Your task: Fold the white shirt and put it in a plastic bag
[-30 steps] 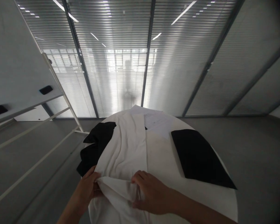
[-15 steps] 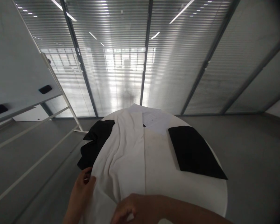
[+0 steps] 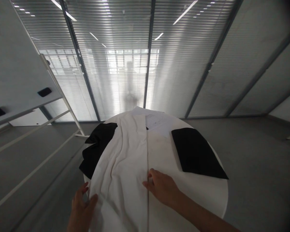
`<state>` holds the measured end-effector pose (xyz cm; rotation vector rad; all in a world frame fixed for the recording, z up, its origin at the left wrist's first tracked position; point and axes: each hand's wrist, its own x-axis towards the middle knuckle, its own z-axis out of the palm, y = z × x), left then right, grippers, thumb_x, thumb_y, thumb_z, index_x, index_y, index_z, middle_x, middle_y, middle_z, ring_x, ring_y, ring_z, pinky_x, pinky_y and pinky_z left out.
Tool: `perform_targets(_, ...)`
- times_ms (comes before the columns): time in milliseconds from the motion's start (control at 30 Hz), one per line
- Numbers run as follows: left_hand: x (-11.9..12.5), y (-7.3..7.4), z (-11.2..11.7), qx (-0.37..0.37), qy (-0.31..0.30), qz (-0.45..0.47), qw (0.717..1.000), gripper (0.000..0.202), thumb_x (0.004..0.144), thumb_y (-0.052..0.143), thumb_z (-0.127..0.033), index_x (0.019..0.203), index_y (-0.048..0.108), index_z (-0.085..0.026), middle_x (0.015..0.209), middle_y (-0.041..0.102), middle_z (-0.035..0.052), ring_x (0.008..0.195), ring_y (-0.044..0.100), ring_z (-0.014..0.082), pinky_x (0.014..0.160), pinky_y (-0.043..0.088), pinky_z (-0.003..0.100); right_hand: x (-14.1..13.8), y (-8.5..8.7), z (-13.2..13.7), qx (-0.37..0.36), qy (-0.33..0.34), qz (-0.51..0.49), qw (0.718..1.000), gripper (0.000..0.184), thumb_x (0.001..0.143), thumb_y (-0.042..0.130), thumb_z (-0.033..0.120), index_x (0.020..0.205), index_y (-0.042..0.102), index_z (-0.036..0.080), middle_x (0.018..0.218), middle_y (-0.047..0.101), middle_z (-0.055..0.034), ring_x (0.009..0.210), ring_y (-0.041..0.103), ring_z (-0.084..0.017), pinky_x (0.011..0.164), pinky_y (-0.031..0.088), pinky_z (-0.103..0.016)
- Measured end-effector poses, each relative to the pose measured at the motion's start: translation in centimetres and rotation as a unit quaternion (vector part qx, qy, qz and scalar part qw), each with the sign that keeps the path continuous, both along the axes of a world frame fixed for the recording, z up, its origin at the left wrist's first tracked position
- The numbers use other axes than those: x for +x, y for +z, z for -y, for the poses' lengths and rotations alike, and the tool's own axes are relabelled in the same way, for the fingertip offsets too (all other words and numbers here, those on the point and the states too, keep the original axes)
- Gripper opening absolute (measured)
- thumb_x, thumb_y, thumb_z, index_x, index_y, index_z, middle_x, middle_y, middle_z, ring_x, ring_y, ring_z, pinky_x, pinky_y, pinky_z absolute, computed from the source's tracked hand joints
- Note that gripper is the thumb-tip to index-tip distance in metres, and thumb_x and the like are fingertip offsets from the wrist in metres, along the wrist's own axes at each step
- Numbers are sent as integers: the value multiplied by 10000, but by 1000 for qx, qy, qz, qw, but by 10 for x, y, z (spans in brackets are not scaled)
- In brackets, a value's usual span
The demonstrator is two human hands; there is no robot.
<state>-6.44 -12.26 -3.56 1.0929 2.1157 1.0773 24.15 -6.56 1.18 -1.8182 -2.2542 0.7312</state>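
White cloth (image 3: 125,167) spans round table (image 3: 207,203); both hands flat, released: left hand (image 3: 81,206) at 7, right hand (image 3: 163,187) at 6. Black cloths at 10 (image 3: 98,148) and 2 (image 3: 195,153); bare rim at 4.

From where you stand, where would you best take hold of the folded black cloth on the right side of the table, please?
Probably the near right corner of the folded black cloth, approached from the right: it lies flat, its point reaching toward the table edge, clear of the white garment.

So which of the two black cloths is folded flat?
The black cloth on the right, lying as a flat, neat rectangle on the table. The left one is crumpled, hanging over the edge.
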Motion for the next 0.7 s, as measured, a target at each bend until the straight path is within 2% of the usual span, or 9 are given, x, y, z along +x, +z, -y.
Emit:
perform_targets(100,-5,10,1,-13,-14,-3,1000,574,664,581,-488,1135,555,-161,1160,623,149,978,648,322,742,550,420,0,-6,-10,-8,-4,5,1000,242,833,574,411,922,583,186,857,664,-60,782,605,-211,667,355,-300)
perform_targets(200,-12,21,1,-58,-20,8,998,477,668,560,-399,1090,582,-177,1011,689,115,944,671,312,801,537,410,0,-12,-15,-15,13,-41,999,137,827,560,331,812,570,195,800,648,-29,744,578,-178,649,343,-284)
perform_targets(300,-17,35,3,-108,-58,130,984,375,664,586,-371,1001,619,-210,915,721,73,915,684,310,830,535,407,3,-14,-18,-57,18,-171,983,135,836,529,309,764,509,196,713,578,6,663,535,-135,611,360,-258)
perform_targets(400,-17,48,7,-130,-65,281,949,295,662,633,-401,890,653,-214,890,727,75,969,669,336,830,545,434,7,-9,-16,-156,-35,-339,927,197,873,476,390,808,437,209,716,519,24,619,530,-122,544,393,-233)
perform_targets(467,-13,52,10,-126,-63,327,935,250,643,665,-394,812,667,-210,878,726,91,996,657,346,828,552,441,10,-3,-12,-223,-79,-427,873,250,889,437,470,859,413,223,760,527,20,632,557,-135,513,410,-232)
perform_targets(533,-8,50,12,-118,-80,344,928,214,637,683,-373,776,676,-211,912,726,93,1019,648,335,846,552,422,14,1,-7,-261,-111,-484,828,303,886,423,537,883,404,235,755,520,24,617,553,-135,483,396,-223)
perform_targets(600,-3,42,13,-113,-86,359,923,230,647,683,-367,813,687,-208,967,725,80,1035,645,316,881,542,397,19,4,-3,-260,-152,-514,803,337,870,444,572,870,400,238,699,472,43,551,491,-105,453,340,-198)
perform_targets(700,4,30,16,-107,-81,380,915,331,655,687,-403,906,693,-188,1018,720,78,1056,640,313,919,524,398,30,6,3,-220,-211,-527,793,351,849,490,577,868,410,236,690,442,51,526,423,-76,448,295,-184)
